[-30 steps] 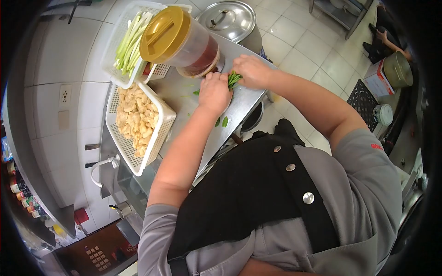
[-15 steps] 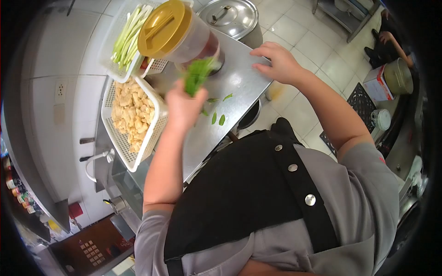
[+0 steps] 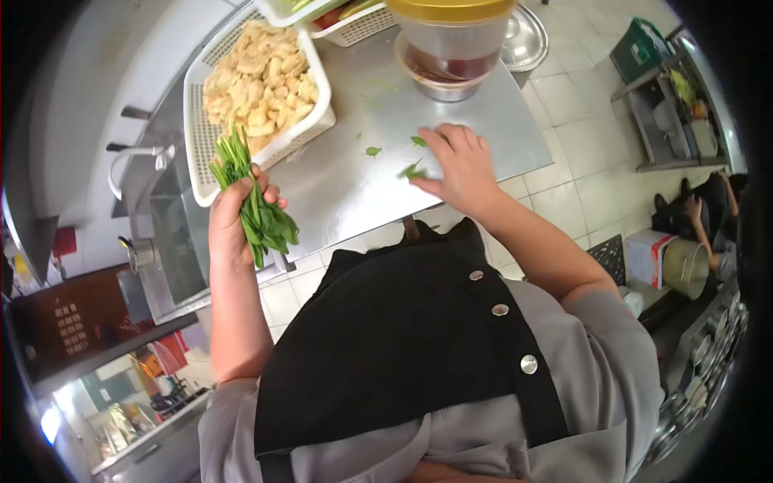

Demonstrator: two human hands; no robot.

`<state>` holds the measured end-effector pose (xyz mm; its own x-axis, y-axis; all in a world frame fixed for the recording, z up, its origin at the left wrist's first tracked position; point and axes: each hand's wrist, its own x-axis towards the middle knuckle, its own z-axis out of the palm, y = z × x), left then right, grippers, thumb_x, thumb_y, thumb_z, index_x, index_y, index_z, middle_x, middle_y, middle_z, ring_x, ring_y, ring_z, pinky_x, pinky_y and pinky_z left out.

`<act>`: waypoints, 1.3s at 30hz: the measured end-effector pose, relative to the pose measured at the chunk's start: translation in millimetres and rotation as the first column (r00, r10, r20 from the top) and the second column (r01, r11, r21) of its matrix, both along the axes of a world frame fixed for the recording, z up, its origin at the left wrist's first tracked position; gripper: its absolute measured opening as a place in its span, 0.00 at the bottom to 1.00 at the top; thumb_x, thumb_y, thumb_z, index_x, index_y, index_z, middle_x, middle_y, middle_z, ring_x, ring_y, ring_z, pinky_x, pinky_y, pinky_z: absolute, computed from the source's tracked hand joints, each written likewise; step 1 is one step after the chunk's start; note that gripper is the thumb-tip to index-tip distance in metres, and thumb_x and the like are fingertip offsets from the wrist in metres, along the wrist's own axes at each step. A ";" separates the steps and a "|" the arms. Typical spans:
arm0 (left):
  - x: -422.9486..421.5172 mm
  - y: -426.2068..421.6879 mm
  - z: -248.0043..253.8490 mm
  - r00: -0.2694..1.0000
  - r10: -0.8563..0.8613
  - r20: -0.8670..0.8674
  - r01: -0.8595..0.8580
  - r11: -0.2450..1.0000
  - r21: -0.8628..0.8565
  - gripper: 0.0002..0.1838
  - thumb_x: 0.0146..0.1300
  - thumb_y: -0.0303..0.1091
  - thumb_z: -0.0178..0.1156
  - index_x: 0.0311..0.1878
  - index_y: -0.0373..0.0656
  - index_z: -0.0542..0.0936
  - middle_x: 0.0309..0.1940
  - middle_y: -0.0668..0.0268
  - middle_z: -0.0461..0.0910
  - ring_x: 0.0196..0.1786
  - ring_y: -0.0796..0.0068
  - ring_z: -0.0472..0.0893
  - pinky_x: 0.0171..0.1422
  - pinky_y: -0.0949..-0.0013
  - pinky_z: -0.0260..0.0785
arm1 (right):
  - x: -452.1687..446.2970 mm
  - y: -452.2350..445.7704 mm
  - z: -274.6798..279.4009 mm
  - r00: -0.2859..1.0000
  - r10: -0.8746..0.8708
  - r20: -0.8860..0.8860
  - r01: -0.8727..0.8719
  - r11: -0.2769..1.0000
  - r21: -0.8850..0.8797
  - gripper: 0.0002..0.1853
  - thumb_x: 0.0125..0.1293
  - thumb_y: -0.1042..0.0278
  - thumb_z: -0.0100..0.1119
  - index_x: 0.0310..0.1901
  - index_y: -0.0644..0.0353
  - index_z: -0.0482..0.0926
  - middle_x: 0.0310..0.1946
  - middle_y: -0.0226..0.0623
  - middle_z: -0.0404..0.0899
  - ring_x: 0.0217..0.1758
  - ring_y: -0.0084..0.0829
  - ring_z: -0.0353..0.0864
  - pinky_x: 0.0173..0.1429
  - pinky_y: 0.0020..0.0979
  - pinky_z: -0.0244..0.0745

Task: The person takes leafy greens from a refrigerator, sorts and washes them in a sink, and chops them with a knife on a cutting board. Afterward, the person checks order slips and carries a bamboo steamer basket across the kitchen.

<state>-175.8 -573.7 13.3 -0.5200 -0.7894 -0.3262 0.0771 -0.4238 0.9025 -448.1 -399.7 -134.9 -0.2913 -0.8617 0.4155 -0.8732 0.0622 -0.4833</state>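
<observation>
A bunch of leafy greens [image 3: 270, 225] is wrapped in the closed fingers of my left hand [image 3: 233, 213], its cut stems pointing up and its leaves hanging down. This hand is off the table's near edge, beside the white basket [image 3: 324, 121] of pale, lumpy pieces. My right hand [image 3: 469, 173] is low over the steel table [image 3: 346, 193], thumb and fingers apart. One loose leaf [image 3: 413, 171] lies by its thumb tip and another leaf [image 3: 418, 141] by its fingertips. A third leaf [image 3: 373, 151] rests farther left.
Behind my right hand stands a clear container with a gold lid [image 3: 451, 10], dark red contents low inside, set in a metal bowl [image 3: 447, 92]. Another white basket [image 3: 362, 28] is at the back. A lidded pot [image 3: 525, 40] stands beyond the table. Another person [image 3: 696, 213] is at the far right.
My left hand has carried the greens left and toward me, off the table. My right hand has left the table's far edge and come in over the loose leaves. The view has shifted.
</observation>
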 end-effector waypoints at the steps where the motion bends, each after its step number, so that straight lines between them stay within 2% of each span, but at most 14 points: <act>1: 12.4 2.9 -2.3 1.000 0.013 -0.029 -0.012 0.999 0.039 0.11 0.66 0.29 0.54 0.50 0.37 0.73 0.33 0.65 0.72 0.35 0.70 0.77 0.43 0.61 0.78 | 0.7 -16.8 -0.9 1.000 -0.009 0.023 0.010 0.999 -0.031 0.35 0.48 0.54 0.78 0.59 0.56 0.77 0.54 0.40 0.74 0.59 0.43 0.72 0.58 0.43 0.68; 5: 67.4 10.3 -10.6 0.987 0.129 -0.095 -0.118 0.987 0.113 0.10 0.67 0.31 0.55 0.50 0.41 0.73 0.35 0.66 0.72 0.35 0.74 0.74 0.37 0.70 0.69 | -1.6 -63.2 4.1 0.999 0.018 -0.038 -0.023 0.991 -0.133 0.27 0.54 0.58 0.75 0.54 0.58 0.79 0.49 0.45 0.77 0.54 0.48 0.76 0.57 0.45 0.73; 9: 187.3 15.0 -13.5 0.953 0.280 -0.115 -0.262 0.954 0.147 0.10 0.67 0.32 0.57 0.49 0.41 0.73 0.39 0.64 0.77 0.35 0.74 0.74 0.38 0.70 0.69 | 54.2 -65.0 27.2 0.985 0.086 -0.152 -0.120 0.965 -0.233 0.21 0.59 0.65 0.71 0.53 0.60 0.80 0.48 0.47 0.79 0.51 0.49 0.77 0.57 0.44 0.73; 11: 257.4 19.8 -18.6 0.929 0.331 -0.163 -0.302 0.936 0.178 0.10 0.67 0.32 0.57 0.49 0.41 0.73 0.38 0.65 0.77 0.35 0.74 0.74 0.38 0.71 0.69 | 98.6 -68.4 37.9 0.994 0.100 -0.051 -0.109 0.967 -0.229 0.17 0.62 0.68 0.70 0.52 0.59 0.80 0.45 0.43 0.80 0.48 0.42 0.78 0.52 0.39 0.73; 12: 237.2 18.3 -34.9 0.922 0.349 -0.169 -0.316 0.928 0.197 0.10 0.67 0.32 0.57 0.49 0.41 0.74 0.37 0.66 0.77 0.35 0.74 0.75 0.38 0.71 0.68 | 72.9 -75.7 28.0 0.995 0.103 0.002 -0.100 0.974 -0.201 0.17 0.63 0.68 0.69 0.52 0.59 0.80 0.45 0.41 0.80 0.47 0.39 0.78 0.50 0.36 0.72; 14: 326.1 22.0 -42.6 0.898 0.393 -0.197 -0.358 0.914 0.194 0.11 0.67 0.31 0.58 0.50 0.40 0.74 0.35 0.67 0.77 0.35 0.74 0.76 0.38 0.71 0.70 | 148.8 -84.0 50.0 0.995 0.071 0.065 -0.060 0.985 -0.164 0.15 0.64 0.69 0.68 0.52 0.59 0.80 0.43 0.37 0.80 0.44 0.32 0.78 0.45 0.32 0.71; 15: 353.2 24.5 -47.1 0.884 0.424 -0.198 -0.387 0.900 0.199 0.11 0.67 0.32 0.58 0.50 0.40 0.74 0.35 0.67 0.77 0.36 0.74 0.76 0.38 0.71 0.71 | 171.7 -91.0 53.4 0.994 0.097 0.052 -0.080 0.964 -0.253 0.13 0.65 0.70 0.68 0.50 0.59 0.82 0.39 0.33 0.80 0.39 0.27 0.77 0.40 0.28 0.69; 18: 421.2 19.3 -60.3 0.832 0.517 -0.200 -0.480 0.853 0.206 0.12 0.68 0.33 0.60 0.50 0.40 0.74 0.34 0.67 0.77 0.36 0.75 0.77 0.38 0.71 0.72 | 231.7 -107.5 66.2 0.986 0.135 0.103 -0.111 0.972 -0.208 0.09 0.65 0.70 0.67 0.46 0.60 0.83 0.36 0.34 0.81 0.37 0.28 0.77 0.38 0.28 0.70; 19: 436.5 15.7 -64.8 0.818 0.543 -0.193 -0.506 0.837 0.208 0.12 0.68 0.33 0.60 0.51 0.39 0.74 0.34 0.67 0.76 0.36 0.75 0.77 0.38 0.71 0.72 | 248.8 -115.4 69.3 0.982 0.151 0.118 -0.128 0.975 -0.179 0.05 0.66 0.70 0.67 0.38 0.61 0.83 0.33 0.35 0.81 0.35 0.28 0.77 0.38 0.28 0.70; 22: 504.9 9.1 -60.0 0.753 0.609 -0.249 -0.575 0.793 0.200 0.11 0.67 0.33 0.63 0.46 0.38 0.76 0.32 0.66 0.78 0.33 0.75 0.79 0.36 0.70 0.74 | 313.6 -145.4 74.6 0.928 0.365 -0.078 -0.373 0.911 -0.176 0.07 0.69 0.70 0.65 0.34 0.63 0.82 0.34 0.36 0.80 0.34 0.26 0.76 0.36 0.25 0.70; 26: 561.5 -12.7 -54.6 0.755 0.612 -0.237 -0.580 0.791 0.195 0.12 0.69 0.34 0.60 0.50 0.39 0.74 0.34 0.68 0.77 0.35 0.75 0.77 0.40 0.68 0.75 | 381.5 -171.5 87.4 0.893 0.437 0.106 -0.429 0.899 -0.088 0.09 0.70 0.73 0.63 0.31 0.64 0.79 0.32 0.37 0.79 0.31 0.27 0.75 0.37 0.26 0.71; 32: 607.5 -56.8 -60.5 0.706 0.654 -0.272 -0.634 0.755 0.167 0.11 0.70 0.35 0.60 0.47 0.39 0.74 0.34 0.68 0.77 0.36 0.76 0.78 0.41 0.68 0.76 | 416.0 -230.4 92.8 0.884 0.387 0.262 -0.424 0.900 0.102 0.08 0.72 0.69 0.62 0.40 0.65 0.85 0.31 0.32 0.81 0.32 0.21 0.76 0.38 0.24 0.71; 36: 615.1 -60.1 -59.3 0.736 0.675 -0.056 -0.656 0.731 0.189 0.09 0.69 0.36 0.60 0.40 0.39 0.76 0.29 0.66 0.77 0.32 0.74 0.78 0.38 0.69 0.75 | 414.1 -317.1 83.5 0.848 0.292 0.441 -0.434 0.862 0.263 0.11 0.70 0.63 0.65 0.43 0.62 0.87 0.32 0.31 0.84 0.34 0.20 0.79 0.39 0.23 0.73; 39: 621.8 -65.2 -41.7 0.660 0.749 0.052 -0.748 0.650 0.135 0.10 0.69 0.38 0.59 0.37 0.41 0.76 0.26 0.65 0.76 0.29 0.72 0.78 0.36 0.68 0.74 | 450.8 -400.7 72.2 0.650 0.290 0.702 -0.557 0.811 0.181 0.14 0.72 0.57 0.60 0.45 0.61 0.86 0.32 0.29 0.83 0.33 0.18 0.79 0.38 0.24 0.72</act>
